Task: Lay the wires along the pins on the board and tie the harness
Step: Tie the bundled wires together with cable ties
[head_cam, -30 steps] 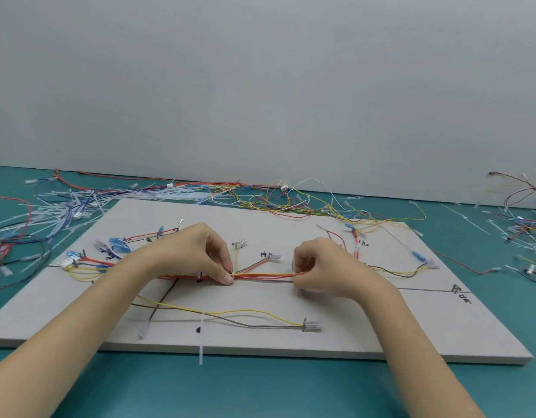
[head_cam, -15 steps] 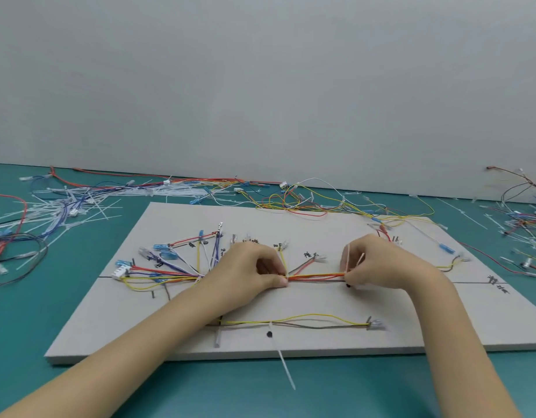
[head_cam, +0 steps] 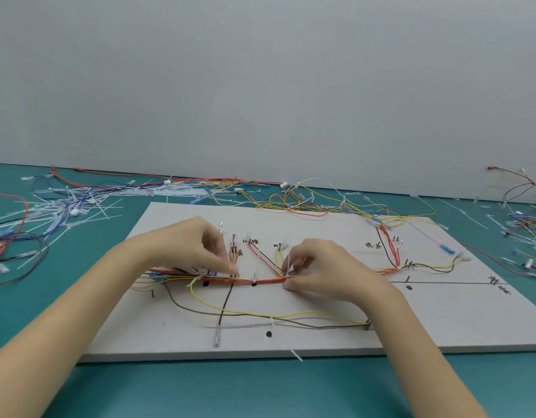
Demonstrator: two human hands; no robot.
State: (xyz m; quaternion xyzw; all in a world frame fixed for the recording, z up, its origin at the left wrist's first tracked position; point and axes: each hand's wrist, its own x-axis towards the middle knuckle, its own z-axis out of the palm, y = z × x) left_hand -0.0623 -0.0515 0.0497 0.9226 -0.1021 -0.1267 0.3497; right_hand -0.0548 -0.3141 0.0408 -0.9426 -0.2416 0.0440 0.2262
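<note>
The left hand pinches the wires on the board. The right hand pinches a white tie around them. The wires run between both hands.

Both bare forearms are reaching in from the lower corners and converging toward the centre, palms facing down. The left hand is curling its fingers, thumb and fingertips pinching together at the wire bundle. The right hand is arching knuckles-up, its fingers pinching a thin white cable tie at the bundle.
</note>
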